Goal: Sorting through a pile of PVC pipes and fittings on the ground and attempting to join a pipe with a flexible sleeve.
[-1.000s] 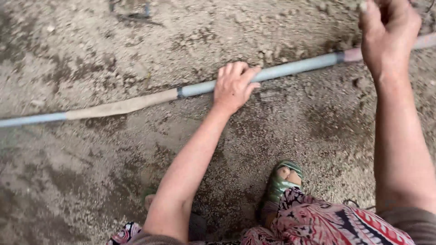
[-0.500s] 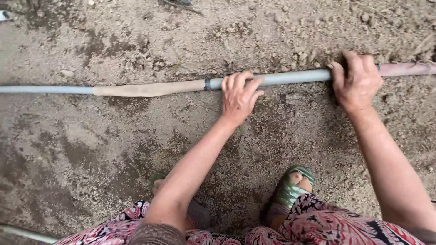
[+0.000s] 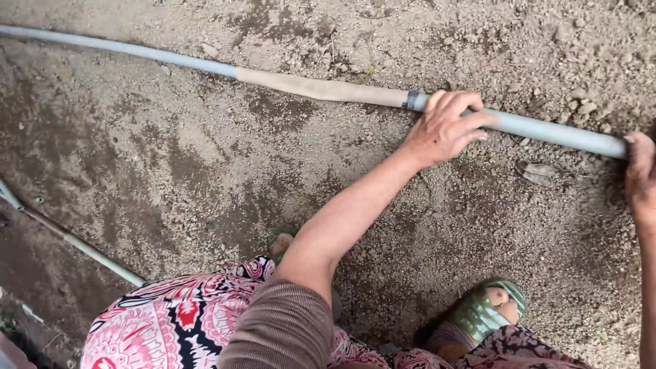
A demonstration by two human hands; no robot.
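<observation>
Hands working a long grey pipe (image 3: 547, 130) on bare soil (image 3: 205, 171).
Left hand (image 3: 444, 130) is curling over it; right hand (image 3: 641, 179) is touching its end, grip unclear.

A long pipe (image 3: 547, 130) lay on the dirt ground (image 3: 205, 164), running from far left of the hands to the right. The left hand (image 3: 444, 126) rested on top of the pipe. The right hand (image 3: 641, 174) was well to the right of it, touching the pipe at the edge of the view. A sandal (image 3: 488, 311) stood on the ground below and between the two hands, nearer the person. A thin rod (image 3: 75, 242) lay on the ground far to the left of the left hand, well apart from the pipe
</observation>
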